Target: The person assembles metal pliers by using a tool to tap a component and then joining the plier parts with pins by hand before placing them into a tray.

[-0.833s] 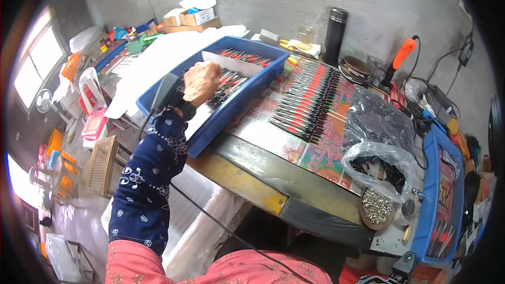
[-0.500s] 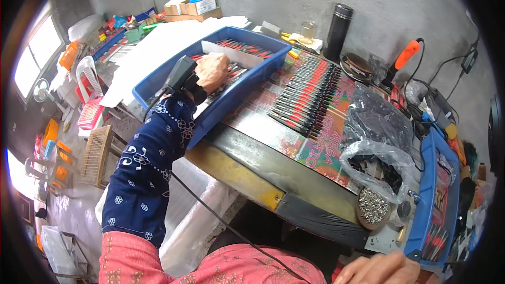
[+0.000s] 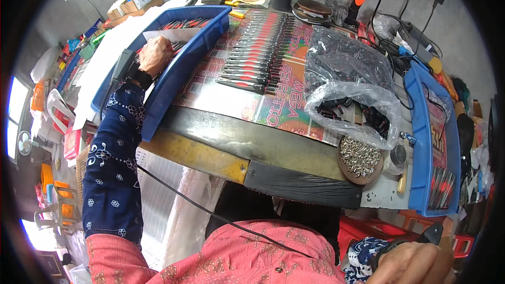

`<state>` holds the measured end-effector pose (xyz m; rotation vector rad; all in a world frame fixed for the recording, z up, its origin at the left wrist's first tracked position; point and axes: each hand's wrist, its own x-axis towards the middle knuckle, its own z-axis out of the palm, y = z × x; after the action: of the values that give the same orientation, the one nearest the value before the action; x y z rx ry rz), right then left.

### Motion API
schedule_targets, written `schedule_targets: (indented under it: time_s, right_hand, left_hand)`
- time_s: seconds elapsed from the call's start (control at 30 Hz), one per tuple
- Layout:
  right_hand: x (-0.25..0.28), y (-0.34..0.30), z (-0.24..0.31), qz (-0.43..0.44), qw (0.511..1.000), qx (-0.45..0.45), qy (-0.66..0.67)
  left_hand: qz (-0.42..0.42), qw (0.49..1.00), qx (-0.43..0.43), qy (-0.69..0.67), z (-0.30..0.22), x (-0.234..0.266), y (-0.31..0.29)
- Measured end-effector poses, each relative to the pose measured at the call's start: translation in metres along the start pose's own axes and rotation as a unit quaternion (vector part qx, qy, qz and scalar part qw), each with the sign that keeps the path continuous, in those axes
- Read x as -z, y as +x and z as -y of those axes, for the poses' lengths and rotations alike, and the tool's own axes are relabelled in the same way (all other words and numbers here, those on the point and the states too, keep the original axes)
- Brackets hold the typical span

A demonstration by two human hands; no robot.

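The right hand [image 3: 416, 264] is brought farther into view than in the earlier frame, so that its patterned cuff [image 3: 363, 251] is now seen too; the whole view is also turned, and the row of pens [image 3: 258, 52] on the table [image 3: 210, 128] is shown farther left. The left hand [image 3: 155, 56] is kept in the blue tray [image 3: 169, 90], beside the white divider [image 3: 181, 34].

The blue tray is set just left of the row of pens, and loose pens [image 3: 184, 23] in red, black and silver are piled in it, on both sides of the divider. The left hand's grip is curled downward among them; its fingertips are hidden, so whether a pen is held cannot be told. The right hand is held low, nearer the body than the row of pens and to its right. Its grip is partly bent and cut off by the lower edge; whether anything is held cannot be told.

Right of the row of pens, a clear plastic bag [image 3: 357, 89] is filled with small black parts [image 3: 376, 121]. Nearer the body and right of the row, small metal pieces [image 3: 361, 155] are heaped on a round brown dish [image 3: 363, 180].
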<state>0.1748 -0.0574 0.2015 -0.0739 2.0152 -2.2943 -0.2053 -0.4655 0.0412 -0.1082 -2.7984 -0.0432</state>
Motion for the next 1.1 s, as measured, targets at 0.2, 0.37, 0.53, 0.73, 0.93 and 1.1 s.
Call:
schedule_targets:
  time_s: [0.2,0.37,0.53,0.73,0.93,1.1]
  right_hand:
    - [0.005,-0.004,-0.052,0.036,0.934,0.35,0.066]
    - [0.016,-0.019,-0.049,0.032,0.932,0.36,-0.028]
    - [0.048,-0.018,-0.039,0.12,0.963,0.237,-0.044]
    - [0.131,-0.011,-0.041,0.114,0.873,0.43,-0.201]
    - [0.164,-0.02,-0.038,-0.353,0.835,0.27,-0.323]
    - [0.249,-0.005,-0.061,-0.385,0.795,0.215,-0.416]
  left_hand:
    - [-0.015,1.0,0.018,-0.008,-0.004,0.003,-0.004]
    - [-0.045,0.999,-0.005,-0.002,-0.002,-0.002,-0.001]
    - [-0.148,0.986,-0.041,-0.06,0.01,-0.004,0.002]
    - [-0.193,0.962,-0.079,-0.176,0.014,0.016,0.005]
    - [-0.231,0.925,-0.111,-0.28,-0.024,0.036,-0.023]
    - [-0.189,0.912,-0.117,-0.345,-0.082,0.051,-0.069]
